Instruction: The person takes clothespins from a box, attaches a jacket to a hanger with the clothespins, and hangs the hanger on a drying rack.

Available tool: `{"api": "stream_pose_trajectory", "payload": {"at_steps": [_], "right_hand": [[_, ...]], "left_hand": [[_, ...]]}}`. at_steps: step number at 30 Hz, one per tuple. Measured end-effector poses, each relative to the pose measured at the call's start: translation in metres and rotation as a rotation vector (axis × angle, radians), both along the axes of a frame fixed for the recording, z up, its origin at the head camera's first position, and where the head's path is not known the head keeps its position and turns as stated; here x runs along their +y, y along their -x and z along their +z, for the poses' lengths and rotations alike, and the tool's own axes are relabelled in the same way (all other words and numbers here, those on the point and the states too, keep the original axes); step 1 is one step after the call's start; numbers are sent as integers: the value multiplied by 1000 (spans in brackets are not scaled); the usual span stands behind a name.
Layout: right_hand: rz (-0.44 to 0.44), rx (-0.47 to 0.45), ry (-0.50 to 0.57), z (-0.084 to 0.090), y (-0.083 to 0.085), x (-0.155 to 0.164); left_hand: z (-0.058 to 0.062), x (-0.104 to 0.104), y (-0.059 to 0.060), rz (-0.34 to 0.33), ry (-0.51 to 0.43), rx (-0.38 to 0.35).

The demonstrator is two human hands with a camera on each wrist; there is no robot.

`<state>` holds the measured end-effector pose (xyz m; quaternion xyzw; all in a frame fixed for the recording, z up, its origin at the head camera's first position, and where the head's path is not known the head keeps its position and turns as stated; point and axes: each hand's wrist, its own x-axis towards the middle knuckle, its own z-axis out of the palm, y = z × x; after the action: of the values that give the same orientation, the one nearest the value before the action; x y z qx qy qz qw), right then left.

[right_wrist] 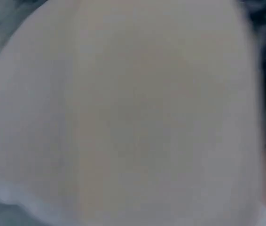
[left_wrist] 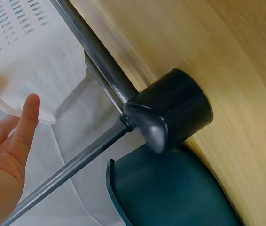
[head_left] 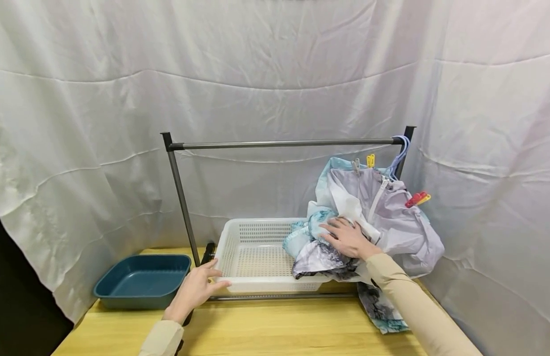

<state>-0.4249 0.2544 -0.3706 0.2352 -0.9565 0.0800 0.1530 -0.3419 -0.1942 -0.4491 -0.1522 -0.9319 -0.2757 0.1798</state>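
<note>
A white perforated basket [head_left: 257, 254] stands on the wooden table under a metal rail. My left hand [head_left: 199, 289] touches its front left corner with straight fingers; in the left wrist view the fingers [left_wrist: 27, 117] lie against the basket rim [left_wrist: 34, 70]. My right hand [head_left: 348, 237] rests flat on a heap of pale printed garments [head_left: 377, 217] that spills over the basket's right side and hangs from hangers. The right wrist view is filled by blurred pale cloth [right_wrist: 123, 113].
A dark teal tub [head_left: 143, 279] sits at the table's left. The clothes rack [head_left: 283, 144] has a black foot [left_wrist: 170, 110] by the basket. Coloured pegs [head_left: 417, 199] clip the garments. White drapes close in the back and sides.
</note>
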Motion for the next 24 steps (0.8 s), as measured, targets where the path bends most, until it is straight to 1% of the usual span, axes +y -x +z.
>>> {"api": "stream_pose_trajectory", "payload": {"at_steps": [3, 7, 8, 12, 15, 20, 22, 24], "right_hand": [[-60, -95, -35, 3, -6, -10], [-113, -142, -151, 1, -11, -18], [-123, -135, -180, -1, -12, -19], [-159, -52, -266, -14, -10, -21], [-174, -18, -277, -24, -6, -23], [-184, -47, -265, -35, -3, -28], [-173, -23, -258, -38, -3, -30], [-158, 29, -252, -41, -4, -31]], "left_hand": [[-3, 4, -2, 9, 0, 4], [-7, 8, -4, 20, 4, 17], [-9, 9, -5, 22, 5, 21], [-13, 13, -6, 21, 4, 43], [-16, 15, -8, 17, 5, 67], [-21, 20, -11, 23, -2, 77], [-22, 22, -11, 26, -10, 67], [-22, 22, -12, 28, -13, 62]]}}
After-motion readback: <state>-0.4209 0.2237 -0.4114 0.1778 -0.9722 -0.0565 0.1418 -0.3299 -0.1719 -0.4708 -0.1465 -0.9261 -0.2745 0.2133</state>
